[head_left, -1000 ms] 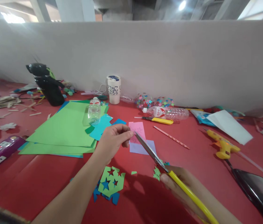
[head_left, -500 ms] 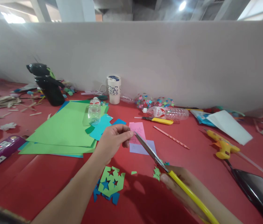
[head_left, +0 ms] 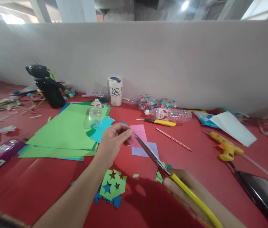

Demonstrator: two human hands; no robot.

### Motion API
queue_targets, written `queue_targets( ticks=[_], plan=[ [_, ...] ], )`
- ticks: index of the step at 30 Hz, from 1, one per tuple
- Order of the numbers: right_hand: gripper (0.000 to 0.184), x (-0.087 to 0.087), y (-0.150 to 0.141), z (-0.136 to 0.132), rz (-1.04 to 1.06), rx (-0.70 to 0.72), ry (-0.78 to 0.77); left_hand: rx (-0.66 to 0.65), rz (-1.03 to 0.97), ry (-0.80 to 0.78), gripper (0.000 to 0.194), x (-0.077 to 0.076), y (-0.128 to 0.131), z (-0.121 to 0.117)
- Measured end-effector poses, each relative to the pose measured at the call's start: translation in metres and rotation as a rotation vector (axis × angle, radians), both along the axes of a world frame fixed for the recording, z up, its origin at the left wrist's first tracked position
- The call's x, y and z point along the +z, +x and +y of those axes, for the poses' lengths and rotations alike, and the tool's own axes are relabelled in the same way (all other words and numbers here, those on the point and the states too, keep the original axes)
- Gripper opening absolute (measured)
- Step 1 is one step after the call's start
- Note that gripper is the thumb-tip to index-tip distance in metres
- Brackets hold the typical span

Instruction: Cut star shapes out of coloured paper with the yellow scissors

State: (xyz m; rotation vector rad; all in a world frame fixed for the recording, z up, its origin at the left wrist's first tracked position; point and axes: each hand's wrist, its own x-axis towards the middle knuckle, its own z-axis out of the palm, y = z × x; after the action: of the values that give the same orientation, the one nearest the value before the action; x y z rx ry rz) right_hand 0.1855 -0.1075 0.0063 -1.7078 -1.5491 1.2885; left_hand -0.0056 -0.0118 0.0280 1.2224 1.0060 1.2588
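1. Head view: the right hand is clamped around the yellow handle of the scissors, blades directed forward and to the left.
2. Left hand: thumb and fingertips are together at the scissors tip. Whether a small piece is pinched there, cannot tell.
3. Pink paper: located behind the scissors tip, marked with star outlines, overlapping the purple paper.
4. Green cutout: located near the left forearm, with star-shaped holes, on top of blue scraps.
5. Green stars: piled just beside the right hand.
6. Striped stick and yellow cutter: located beyond the scissors, well apart from both hands.
7. Green sheets: stacked left of the left hand.
8. Glue gun: located at right.
9. Clear bottle: lying on its side behind the cutter.
10. White cup: upright near the wall.
11. Table: red surface beneath all items.
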Motion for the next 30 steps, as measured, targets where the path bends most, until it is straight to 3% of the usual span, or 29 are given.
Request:
queue_targets(
  ticks=[11,18,22,30],
  plan=[
    [0.037,0.003,-0.001,-0.001,-0.033,-0.026,0.017,-0.055,-0.02,-0.024,0.013,-0.002,0.006,-0.002],
    [0.053,-0.007,0.006,0.002,0.051,0.092,0.019,-0.064,-0.008,-0.016,0.011,-0.002,0.006,-0.004],
    [0.055,-0.006,0.002,0.0,0.065,0.035,0.028,-0.062,-0.03,-0.027,0.012,-0.003,0.009,-0.005],
    [0.043,-0.008,-0.007,-0.004,0.055,-0.079,0.026,-0.069,-0.122,-0.058,0.012,-0.01,0.013,-0.006]
  ],
)
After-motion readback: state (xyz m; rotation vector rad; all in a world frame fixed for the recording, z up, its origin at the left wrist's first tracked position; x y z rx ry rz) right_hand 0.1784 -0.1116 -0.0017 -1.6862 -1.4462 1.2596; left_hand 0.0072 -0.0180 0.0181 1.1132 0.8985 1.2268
